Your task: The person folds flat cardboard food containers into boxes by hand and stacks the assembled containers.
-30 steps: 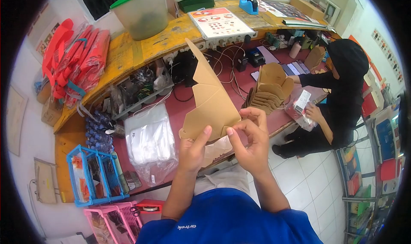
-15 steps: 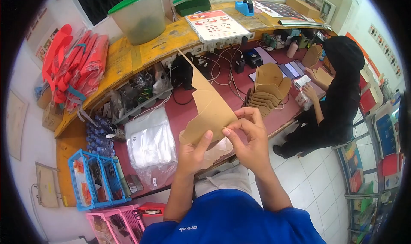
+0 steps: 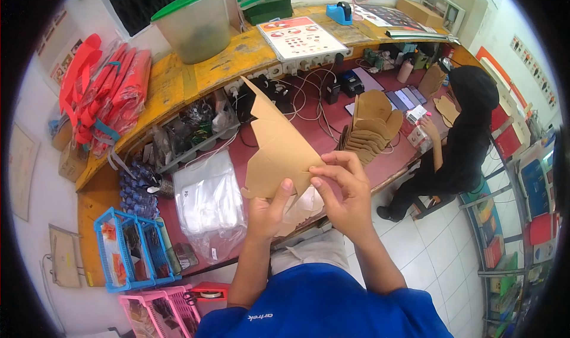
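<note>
A brown kraft paper box, partly folded with its pointed flaps spread, is held up in front of me over the desk. My left hand grips its lower left side, thumb pressed on the outer face and the other fingers hidden behind. At the lower right edge, my right hand pinches the cardboard between thumb and fingers near a small slit. Beyond my right hand, a nested stack of similar kraft boxes rests on the red desktop. A pale, crumpled-looking piece shows below the box, partly hidden.
Clear plastic bags lie at left, near blue baskets and a pink basket. Cables run under the raised yellow shelf. A person in black works at right, beside phones.
The box has turned slightly, its far tip shifting left and its face showing more broadly. My hands keep their hold. At right, the other person's one hand has moved out of sight.
</note>
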A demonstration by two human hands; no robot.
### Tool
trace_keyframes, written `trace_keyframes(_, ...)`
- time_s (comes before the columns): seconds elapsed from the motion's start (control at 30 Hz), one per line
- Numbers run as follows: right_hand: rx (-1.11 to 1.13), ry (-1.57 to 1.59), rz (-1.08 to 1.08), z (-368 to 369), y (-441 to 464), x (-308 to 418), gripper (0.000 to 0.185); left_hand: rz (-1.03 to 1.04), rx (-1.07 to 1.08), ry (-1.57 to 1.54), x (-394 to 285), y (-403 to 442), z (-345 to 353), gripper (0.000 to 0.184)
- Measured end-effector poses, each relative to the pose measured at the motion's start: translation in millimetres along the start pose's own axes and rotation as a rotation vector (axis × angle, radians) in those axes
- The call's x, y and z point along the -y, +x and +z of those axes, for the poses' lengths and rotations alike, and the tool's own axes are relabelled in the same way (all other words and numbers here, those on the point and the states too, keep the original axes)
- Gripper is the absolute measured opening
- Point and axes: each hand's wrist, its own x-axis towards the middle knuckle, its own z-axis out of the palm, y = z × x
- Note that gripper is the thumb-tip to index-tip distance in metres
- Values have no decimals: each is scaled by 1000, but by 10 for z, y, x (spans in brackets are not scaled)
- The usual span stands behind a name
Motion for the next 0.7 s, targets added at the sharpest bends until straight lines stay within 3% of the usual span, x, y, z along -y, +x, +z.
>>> trace_keyframes(0.17,77,214,262,-66,-12,27,12,62,19,69,-62,-4,98,33)
trace_keyframes(0.4,-17,30,106,-18,-15,74,8,82,-27,289,-56,-38,257,33)
trace_keyframes(0.47,-73,-79,-1,7,-18,74,15,64,-14,237,-10,-39,244,35)
trace_keyframes(0.7,-106,-83,14,67,-104,-36,26,12,-84,143,57,-39,322,30)
